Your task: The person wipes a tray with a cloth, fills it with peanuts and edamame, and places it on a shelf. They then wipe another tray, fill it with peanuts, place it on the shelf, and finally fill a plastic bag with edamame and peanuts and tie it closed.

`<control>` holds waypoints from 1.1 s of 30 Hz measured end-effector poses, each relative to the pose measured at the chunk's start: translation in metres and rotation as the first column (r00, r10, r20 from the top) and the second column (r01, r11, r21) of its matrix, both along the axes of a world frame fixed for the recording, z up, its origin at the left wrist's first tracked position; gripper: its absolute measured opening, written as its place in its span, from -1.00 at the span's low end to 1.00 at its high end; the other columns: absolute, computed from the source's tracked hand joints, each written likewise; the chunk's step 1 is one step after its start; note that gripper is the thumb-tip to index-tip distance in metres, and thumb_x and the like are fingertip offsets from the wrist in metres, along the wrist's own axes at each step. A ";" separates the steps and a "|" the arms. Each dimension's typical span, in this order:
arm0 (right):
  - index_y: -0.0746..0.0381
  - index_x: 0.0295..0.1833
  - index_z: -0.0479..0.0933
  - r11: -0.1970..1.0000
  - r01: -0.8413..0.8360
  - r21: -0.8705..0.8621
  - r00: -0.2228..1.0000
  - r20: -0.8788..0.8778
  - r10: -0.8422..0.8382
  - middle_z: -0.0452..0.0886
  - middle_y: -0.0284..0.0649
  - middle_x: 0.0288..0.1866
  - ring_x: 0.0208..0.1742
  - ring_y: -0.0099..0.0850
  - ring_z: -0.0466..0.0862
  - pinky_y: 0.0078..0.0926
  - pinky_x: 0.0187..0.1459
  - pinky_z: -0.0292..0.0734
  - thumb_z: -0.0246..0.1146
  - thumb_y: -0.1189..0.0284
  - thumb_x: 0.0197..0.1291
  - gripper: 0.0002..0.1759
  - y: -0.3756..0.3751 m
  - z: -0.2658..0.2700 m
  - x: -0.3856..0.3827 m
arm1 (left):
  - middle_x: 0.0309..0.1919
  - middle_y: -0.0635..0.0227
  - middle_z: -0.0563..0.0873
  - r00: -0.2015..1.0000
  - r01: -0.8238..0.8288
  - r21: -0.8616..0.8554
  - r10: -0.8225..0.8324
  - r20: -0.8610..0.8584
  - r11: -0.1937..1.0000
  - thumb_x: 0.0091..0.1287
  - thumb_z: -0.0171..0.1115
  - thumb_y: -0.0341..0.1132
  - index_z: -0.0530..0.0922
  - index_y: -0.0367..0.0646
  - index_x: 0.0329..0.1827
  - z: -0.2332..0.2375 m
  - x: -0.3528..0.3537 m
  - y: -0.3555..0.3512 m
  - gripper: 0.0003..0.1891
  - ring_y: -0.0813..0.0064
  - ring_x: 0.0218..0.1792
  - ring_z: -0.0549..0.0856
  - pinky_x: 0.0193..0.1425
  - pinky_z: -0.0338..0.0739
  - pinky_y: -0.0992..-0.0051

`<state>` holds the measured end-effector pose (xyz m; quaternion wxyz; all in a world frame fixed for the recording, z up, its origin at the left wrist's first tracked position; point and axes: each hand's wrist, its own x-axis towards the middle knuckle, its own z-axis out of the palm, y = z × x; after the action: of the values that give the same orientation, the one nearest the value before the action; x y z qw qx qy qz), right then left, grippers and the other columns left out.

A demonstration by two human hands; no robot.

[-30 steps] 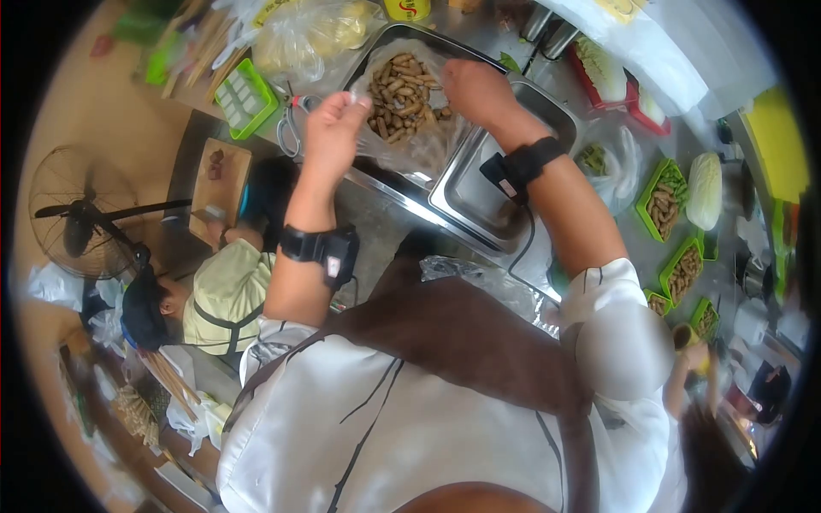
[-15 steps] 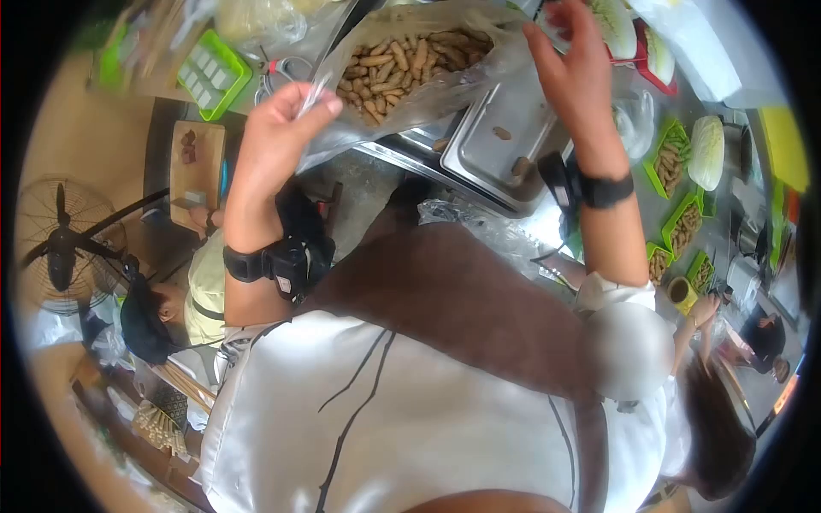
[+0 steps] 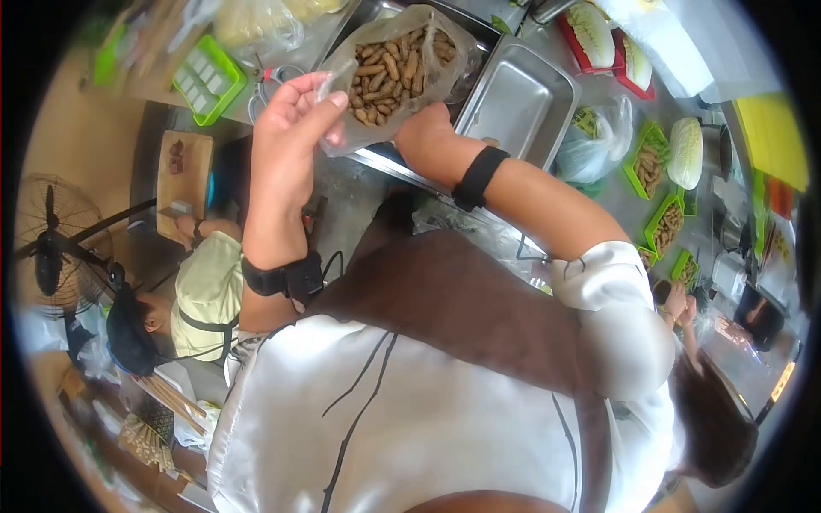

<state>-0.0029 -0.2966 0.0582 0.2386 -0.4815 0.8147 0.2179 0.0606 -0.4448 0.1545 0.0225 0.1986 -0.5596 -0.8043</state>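
Observation:
A clear plastic bag (image 3: 440,85) of unshelled peanuts (image 3: 395,73) is at the top middle, its mouth spread apart. My left hand (image 3: 295,115) pinches the bag's left edge between thumb and fingers. Against the lower right side of the bag is my right hand (image 3: 426,137), curled in on the plastic, its fingertips hidden. Beneath the bag lies a metal tray (image 3: 363,15), mostly covered by it. Right beside it is a second metal pan (image 3: 517,94) with a few peanuts or wet scraps near its lower end.
Green baskets of peanuts (image 3: 663,227) and a cabbage (image 3: 685,154) line the right. More cabbages sit in red trays (image 3: 590,64) near a knotted plastic bag (image 3: 599,137). At left are a green basket (image 3: 208,81), a fan (image 3: 53,248) and a person in a cap (image 3: 137,329).
My right hand has come down and left from the bag's upper right edge to its lower side. The bag has drawn in leftward, uncovering more of the right-hand pan.

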 end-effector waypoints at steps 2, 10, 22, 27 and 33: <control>0.02 -0.18 0.69 0.997 0.072 -0.038 0.997 0.019 -0.072 0.66 -0.46 -0.23 -0.23 -0.41 0.65 -0.36 -0.43 0.27 0.41 0.34 -0.20 -0.67 0.000 0.002 0.002 | -0.37 0.37 0.60 0.999 0.043 -0.084 -0.042 0.013 0.996 0.20 0.28 -0.45 0.42 -0.32 0.03 0.005 0.002 -0.002 -0.64 0.64 -0.46 0.52 -0.35 0.40 0.62; 0.22 -0.41 0.63 0.830 0.282 -0.482 0.948 0.270 -0.166 0.66 -0.12 -0.43 -0.35 -0.15 0.66 -0.21 -0.32 0.47 0.31 0.36 -0.01 -0.86 0.041 0.057 -0.006 | -0.29 0.36 0.61 0.999 0.024 0.058 -0.025 0.022 0.998 0.19 0.27 -0.50 0.47 -0.30 -0.02 0.006 0.012 -0.026 -0.70 0.61 -0.36 0.56 -0.21 0.44 0.59; 0.15 0.20 0.39 0.517 0.079 -0.852 0.801 -0.254 -0.542 0.45 -0.08 0.15 0.16 -0.17 0.44 -0.05 0.13 0.30 0.40 0.36 -0.12 -0.33 0.057 0.058 -0.052 | -0.09 0.35 0.58 0.929 0.370 -0.483 -0.324 0.179 0.793 0.13 0.34 -0.49 0.59 -0.27 -0.25 -0.005 0.038 -0.037 -0.85 0.64 -0.27 0.58 -0.23 0.49 0.65; 0.51 -0.12 0.54 0.692 0.210 -0.690 0.806 -0.279 -0.523 0.48 0.26 -0.01 0.02 0.10 0.49 0.18 0.06 0.37 0.13 0.36 -0.09 -0.53 0.073 0.027 -0.060 | 0.24 0.16 0.45 0.946 0.190 -0.591 -0.308 -0.105 0.784 0.22 0.20 -0.39 0.49 -0.42 0.03 -0.002 0.029 -0.046 -0.65 0.30 0.22 0.44 0.28 0.30 0.33; 0.24 -0.37 0.55 0.097 0.395 -0.914 0.793 0.286 -0.537 0.53 -0.15 -0.20 -0.03 -0.23 0.49 -0.24 0.05 0.33 0.19 0.41 -0.03 -0.87 0.065 0.034 -0.078 | 0.16 -0.11 0.47 0.958 -0.070 -0.302 -0.020 -0.286 0.951 0.31 0.14 -0.32 0.50 -0.34 0.11 -0.080 -0.032 -0.076 -0.64 0.05 0.12 0.50 0.18 0.38 0.25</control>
<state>-0.0804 -0.2316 0.0920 -0.0896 -0.2266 0.8969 -0.3691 0.0283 -0.5205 0.0747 0.1439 0.0817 -0.6667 -0.7267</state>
